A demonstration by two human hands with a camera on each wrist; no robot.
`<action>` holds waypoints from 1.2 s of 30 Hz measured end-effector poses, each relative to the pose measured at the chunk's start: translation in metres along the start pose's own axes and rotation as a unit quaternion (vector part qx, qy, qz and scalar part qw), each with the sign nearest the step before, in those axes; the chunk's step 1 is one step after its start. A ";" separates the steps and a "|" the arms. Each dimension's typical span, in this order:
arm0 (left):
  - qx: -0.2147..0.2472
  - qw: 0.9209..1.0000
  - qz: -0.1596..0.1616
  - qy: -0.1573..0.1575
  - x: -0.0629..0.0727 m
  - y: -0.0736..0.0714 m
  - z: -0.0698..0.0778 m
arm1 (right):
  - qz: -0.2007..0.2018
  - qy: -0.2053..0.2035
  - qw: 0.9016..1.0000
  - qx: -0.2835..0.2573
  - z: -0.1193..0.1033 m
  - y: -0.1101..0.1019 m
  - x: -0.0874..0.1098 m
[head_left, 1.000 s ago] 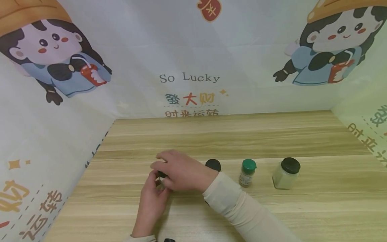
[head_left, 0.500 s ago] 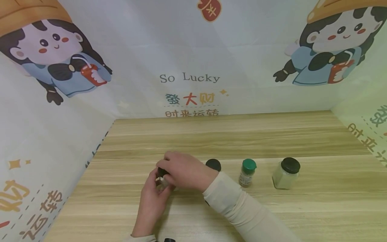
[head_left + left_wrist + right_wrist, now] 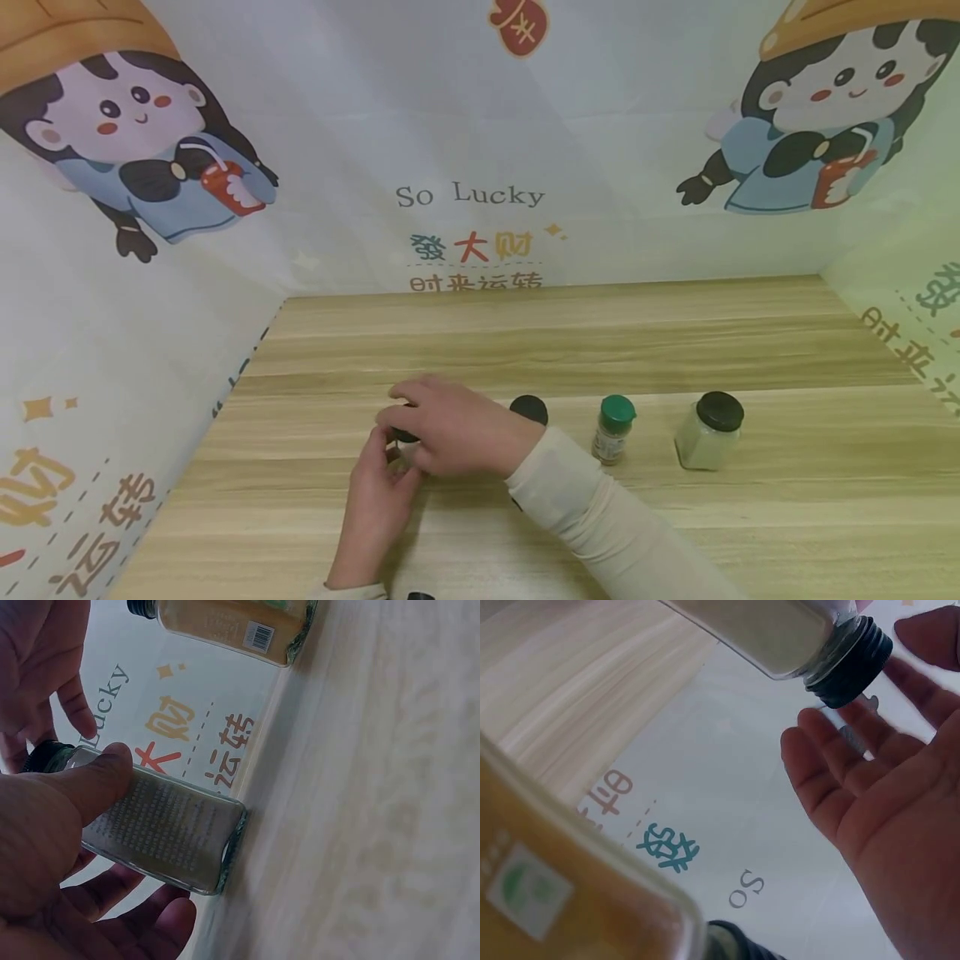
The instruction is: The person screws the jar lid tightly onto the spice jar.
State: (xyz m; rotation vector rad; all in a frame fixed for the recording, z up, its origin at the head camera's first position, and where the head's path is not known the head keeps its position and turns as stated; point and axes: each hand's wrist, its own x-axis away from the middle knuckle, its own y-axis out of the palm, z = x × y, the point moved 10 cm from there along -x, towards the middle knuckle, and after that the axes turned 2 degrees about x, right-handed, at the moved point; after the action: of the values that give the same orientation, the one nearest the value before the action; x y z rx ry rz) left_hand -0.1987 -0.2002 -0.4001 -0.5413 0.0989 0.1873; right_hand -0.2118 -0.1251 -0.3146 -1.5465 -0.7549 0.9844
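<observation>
My left hand [image 3: 375, 500] holds a clear glass spice jar [image 3: 161, 825] upright on the wooden table, thumb on one flat side and fingers behind it. Fine printed text covers the side of the jar, and pale powder shows inside. Its black screw cap [image 3: 855, 664] appears to be on the neck. Around that cap, my right hand [image 3: 461, 429] hovers with fingers spread; a gap shows between fingers and cap in the right wrist view. From the head, both hands hide most of this jar.
Just right of the hands stands a black-capped jar [image 3: 529, 408] of yellow-brown powder, partly behind the right forearm. Farther right are a green-capped shaker [image 3: 615, 429] and a squat jar [image 3: 708, 437] with a black lid. A black object [image 3: 420, 595] pokes in at the bottom edge.
Half a second ago the right fingers were drawn in round the cap and turned to the right; now they are spread and back left, much as one second ago. The left hand stays put.
</observation>
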 end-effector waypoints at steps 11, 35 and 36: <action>0.006 1.000 -0.009 -0.015 -0.001 0.004 -0.003 | -0.005 -0.007 1.000 0.012 -0.003 0.001 0.000; 0.006 1.000 -0.012 -0.021 -0.001 0.005 -0.004 | -0.015 -0.004 1.000 0.004 0.000 0.004 -0.002; 0.008 1.000 -0.012 -0.023 -0.001 0.005 -0.004 | -0.021 -0.006 1.000 0.004 -0.001 0.005 -0.002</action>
State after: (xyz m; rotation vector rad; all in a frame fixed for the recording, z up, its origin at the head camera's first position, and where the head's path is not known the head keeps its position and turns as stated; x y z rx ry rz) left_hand -0.2005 -0.1985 -0.4058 -0.5219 0.0502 0.1760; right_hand -0.2123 -0.1286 -0.3192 -1.5122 -0.7878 0.9652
